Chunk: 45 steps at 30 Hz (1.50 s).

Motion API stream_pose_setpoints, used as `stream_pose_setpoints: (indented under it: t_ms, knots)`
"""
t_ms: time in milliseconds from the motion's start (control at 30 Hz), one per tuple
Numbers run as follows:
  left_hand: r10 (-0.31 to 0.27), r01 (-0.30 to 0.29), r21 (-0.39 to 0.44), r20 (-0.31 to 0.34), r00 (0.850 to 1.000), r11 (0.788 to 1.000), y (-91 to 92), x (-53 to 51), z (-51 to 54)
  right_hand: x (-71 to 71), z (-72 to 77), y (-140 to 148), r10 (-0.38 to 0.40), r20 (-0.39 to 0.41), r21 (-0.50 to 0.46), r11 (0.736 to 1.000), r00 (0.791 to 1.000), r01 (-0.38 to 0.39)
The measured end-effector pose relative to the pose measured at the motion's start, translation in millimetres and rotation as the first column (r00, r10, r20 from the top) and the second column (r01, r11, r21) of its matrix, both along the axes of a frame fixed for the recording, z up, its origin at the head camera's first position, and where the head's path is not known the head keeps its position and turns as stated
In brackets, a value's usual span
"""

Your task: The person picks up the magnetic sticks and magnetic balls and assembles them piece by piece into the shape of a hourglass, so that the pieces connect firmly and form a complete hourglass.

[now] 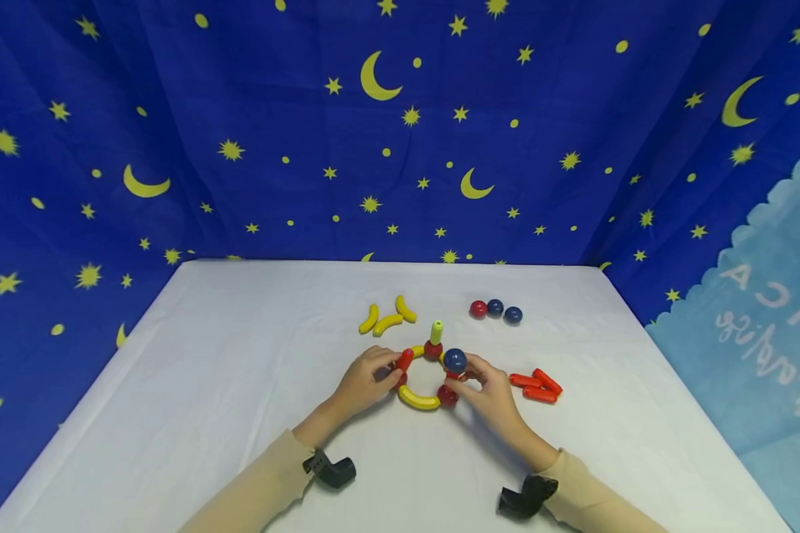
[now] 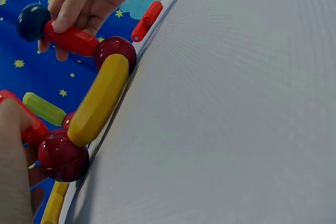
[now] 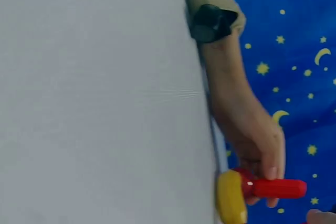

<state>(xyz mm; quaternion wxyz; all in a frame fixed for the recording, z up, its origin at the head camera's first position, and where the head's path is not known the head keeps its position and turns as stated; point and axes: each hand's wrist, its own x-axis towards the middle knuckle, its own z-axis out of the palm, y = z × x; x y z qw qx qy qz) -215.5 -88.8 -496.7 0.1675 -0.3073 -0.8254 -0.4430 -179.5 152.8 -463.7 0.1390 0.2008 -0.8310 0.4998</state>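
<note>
A ring of curved yellow pieces (image 1: pixel 418 399) and red balls (image 1: pixel 447 396) lies on the table. My left hand (image 1: pixel 367 383) pinches an upright red stick (image 1: pixel 404 360) at the ring's left side. At the right side, my right hand (image 1: pixel 492 394) grips another red stick (image 2: pixel 75 40), which joins a red ball below and carries a blue ball (image 1: pixel 455 360) on top. A light green stick (image 1: pixel 436 332) stands on the ring's back red ball (image 1: pixel 432 350). In the right wrist view the left hand (image 3: pixel 255 135) holds its red stick (image 3: pixel 279 188).
Several loose pieces lie around the ring: yellow curved pieces (image 1: pixel 388 324) behind it, a red ball (image 1: pixel 478 309) and blue balls (image 1: pixel 513 315) at the back right, and red sticks (image 1: pixel 540 394) right of my right hand. A patterned blue curtain (image 1: pixel 400 148) hangs behind the white table (image 1: pixel 267 326).
</note>
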Motion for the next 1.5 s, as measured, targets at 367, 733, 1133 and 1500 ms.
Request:
stream_pose_setpoints:
  t_ms: [367, 733, 1133, 1500]
  knots:
    - [-0.029, 0.024, -0.064, -0.079, 0.996, 0.998, 0.6, 0.5, -0.7, -3.4, -12.9, -3.9, 0.038, -0.038, 0.122, 0.992, 0.999, -0.033]
    - [-0.050, 0.048, -0.117, -0.022, 0.998, 0.992, 2.6, 3.5, 1.5, -2.8, -16.1, -3.2, 0.030, -0.029, 0.131, 0.991, 0.999, -0.026]
    - [-0.171, 0.163, -0.080, -0.114, 0.979, 0.983, 2.6, 8.1, 2.6, -19.1, -17.8, -6.2, -0.018, -0.110, 0.066, 0.997, 0.994, 0.025]
    - [-0.211, 0.145, -0.196, -0.373, 0.904, 0.970, 22.0, 22.4, 7.3, -47.5, -22.7, -5.9, 0.151, -0.037, -0.003, 0.988, 0.988, -0.152]
